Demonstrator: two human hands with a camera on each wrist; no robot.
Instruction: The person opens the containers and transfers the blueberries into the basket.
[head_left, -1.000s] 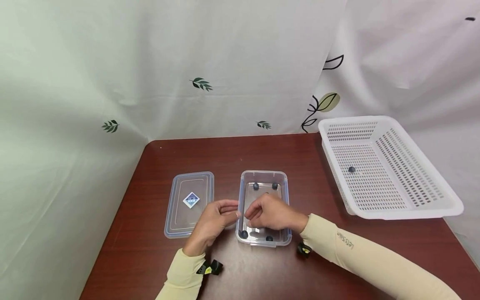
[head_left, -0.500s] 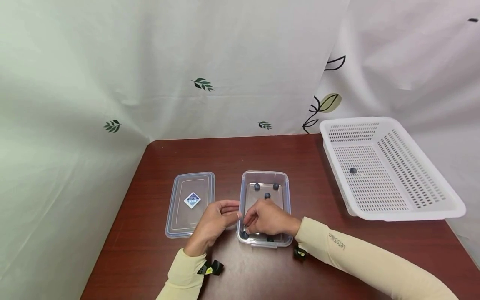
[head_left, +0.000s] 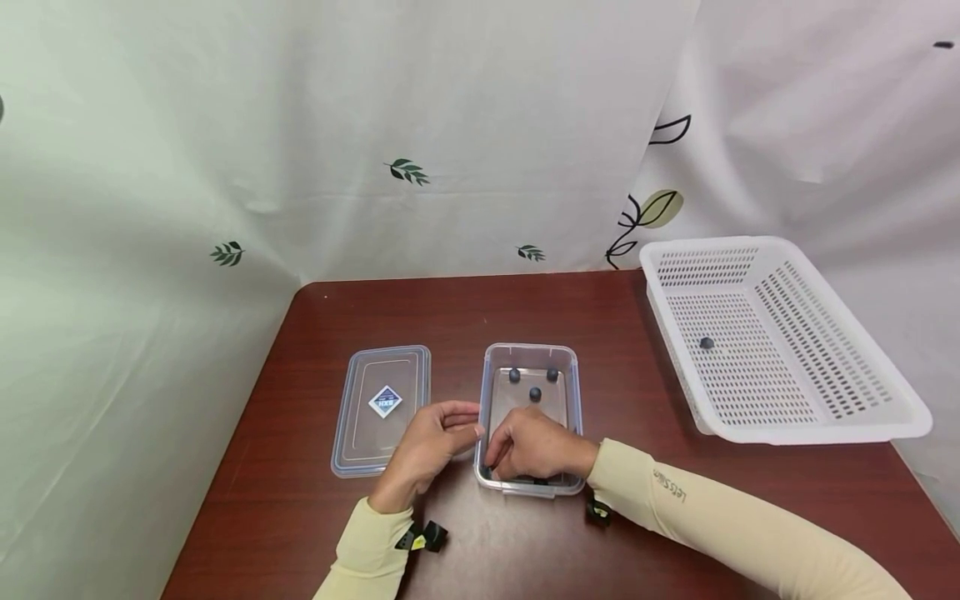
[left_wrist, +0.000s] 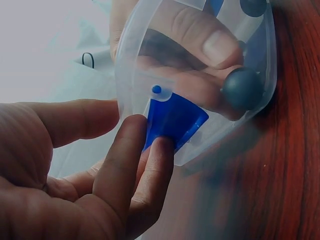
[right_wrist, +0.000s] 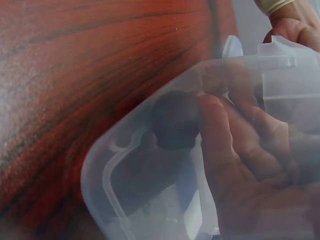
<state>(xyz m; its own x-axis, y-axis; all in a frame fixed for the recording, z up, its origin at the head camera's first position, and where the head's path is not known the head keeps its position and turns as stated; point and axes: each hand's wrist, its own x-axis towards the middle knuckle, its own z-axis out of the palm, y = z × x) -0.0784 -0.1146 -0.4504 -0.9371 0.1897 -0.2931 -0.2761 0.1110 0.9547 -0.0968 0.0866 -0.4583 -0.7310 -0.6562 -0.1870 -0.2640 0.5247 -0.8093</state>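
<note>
A clear plastic box (head_left: 532,346) stands on the table with several small dark blue balls inside. My left hand (head_left: 432,442) rests against its left wall. In the left wrist view, the fingertips touch the blue latch (left_wrist: 172,117) on the wall's outside, fingers lightly bent. My right hand (head_left: 542,447) reaches into the near left corner with curled fingers. There its thumb and finger pinch a dark blue ball (left_wrist: 242,89), which the hand hides in the head view. Two balls lie at the far corners, and another ball (head_left: 535,394) sits just beyond the right knuckles.
The box's clear lid (head_left: 356,437), edged in blue with a diamond-shaped label, lies flat left of the box. On the right stands a white perforated basket (head_left: 810,434), with one dark blue ball (head_left: 707,342) in it. A white patterned cloth (head_left: 480,125) hangs behind the table.
My right hand has moved down and slightly left inside the box, onto the ball in the near left corner. The ball near the middle has come into view. My left hand has stayed put.
</note>
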